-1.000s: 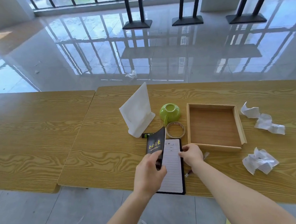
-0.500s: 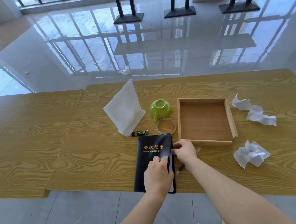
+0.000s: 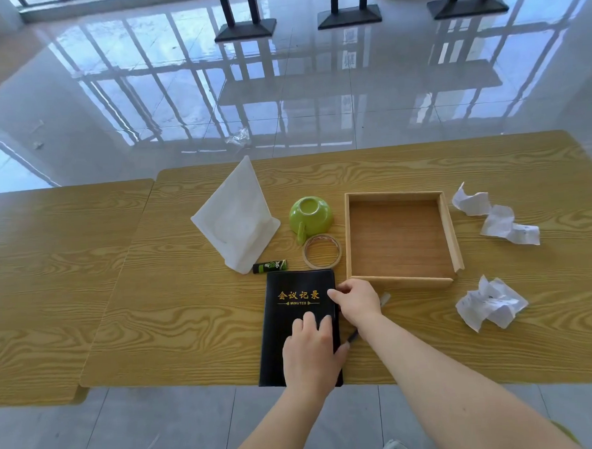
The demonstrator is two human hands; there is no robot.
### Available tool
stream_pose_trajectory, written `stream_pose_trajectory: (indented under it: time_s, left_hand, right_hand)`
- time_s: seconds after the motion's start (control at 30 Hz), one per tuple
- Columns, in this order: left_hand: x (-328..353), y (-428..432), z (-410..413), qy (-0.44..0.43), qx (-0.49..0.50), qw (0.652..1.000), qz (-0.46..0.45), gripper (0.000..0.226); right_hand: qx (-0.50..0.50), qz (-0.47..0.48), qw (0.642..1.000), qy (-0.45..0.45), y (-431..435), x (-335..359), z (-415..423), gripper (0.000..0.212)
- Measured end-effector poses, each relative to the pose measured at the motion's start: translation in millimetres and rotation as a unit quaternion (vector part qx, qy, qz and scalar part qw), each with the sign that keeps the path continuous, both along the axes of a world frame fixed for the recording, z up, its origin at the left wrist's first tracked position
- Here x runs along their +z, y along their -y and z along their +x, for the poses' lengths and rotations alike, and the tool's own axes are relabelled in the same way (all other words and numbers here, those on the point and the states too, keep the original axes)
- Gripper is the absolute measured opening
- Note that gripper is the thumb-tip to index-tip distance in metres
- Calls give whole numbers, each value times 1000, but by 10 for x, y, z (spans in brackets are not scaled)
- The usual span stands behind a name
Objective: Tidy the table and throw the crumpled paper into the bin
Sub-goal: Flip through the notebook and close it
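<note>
A black notebook (image 3: 294,313) with gold lettering lies closed near the table's front edge. My left hand (image 3: 311,350) rests flat on its cover, fingers straight. My right hand (image 3: 357,301) holds the notebook's right edge, thumb on the cover. A pen (image 3: 352,337) lies partly hidden under my right wrist. Three crumpled papers lie at the right: one (image 3: 489,303) near the front, one (image 3: 509,228) further back, one (image 3: 470,199) behind it. No bin is in view.
An empty wooden tray (image 3: 402,280) stands right of the notebook. Behind the notebook are a tape roll (image 3: 322,251), an upturned green cup (image 3: 310,215), a small green-black tube (image 3: 270,267) and a white folded stand (image 3: 237,217). A second table (image 3: 50,271) adjoins on the left.
The notebook's cover has swung down from open to fully closed under my left hand, which now lies flat on it. My right hand stayed at the right edge.
</note>
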State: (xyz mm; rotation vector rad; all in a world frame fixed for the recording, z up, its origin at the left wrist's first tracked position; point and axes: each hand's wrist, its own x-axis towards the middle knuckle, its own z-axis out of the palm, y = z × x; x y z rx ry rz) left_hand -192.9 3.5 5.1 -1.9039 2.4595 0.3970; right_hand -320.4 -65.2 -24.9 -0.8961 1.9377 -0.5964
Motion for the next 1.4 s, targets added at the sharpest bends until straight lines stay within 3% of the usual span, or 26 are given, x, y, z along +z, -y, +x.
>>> stream_pose_trajectory:
  time_s: [0.13,0.33,0.53,0.77,0.9,1.03,1.2,1.4]
  left_hand:
    - [-117,-25,238,-4,-45,998,-45,53]
    - [-273,-21,611,26,-62,998,19,69]
    - [-307,2,612,25,-69,997,24,69]
    - [-233,-59,656,-18,-80,997,-9,64]
    - [-131,-87,507,-25,-3,999,-31,57]
    - [-45,24,215,4,75,997,17,75]
    - [-82,88,-17,52,104,991,62,94]
    - [-125,43,-95,90,104,988,66,95]
  right_hand:
    - [6,-3,1000,-30,17,4,8,26]
    - [-23,-5,1000,19,-21,73,-7,24]
    - [36,-49,988,-141,-347,182,-254,6]
    - [-29,20,980,-198,-555,101,-390,31]
    - [-34,48,976,-208,-522,106,-384,44]
    - [-11,61,972,-227,-483,174,-368,39]
    - [-9,54,978,-202,-572,188,-415,17]
    - [-9,30,991,-128,-725,119,-541,17]
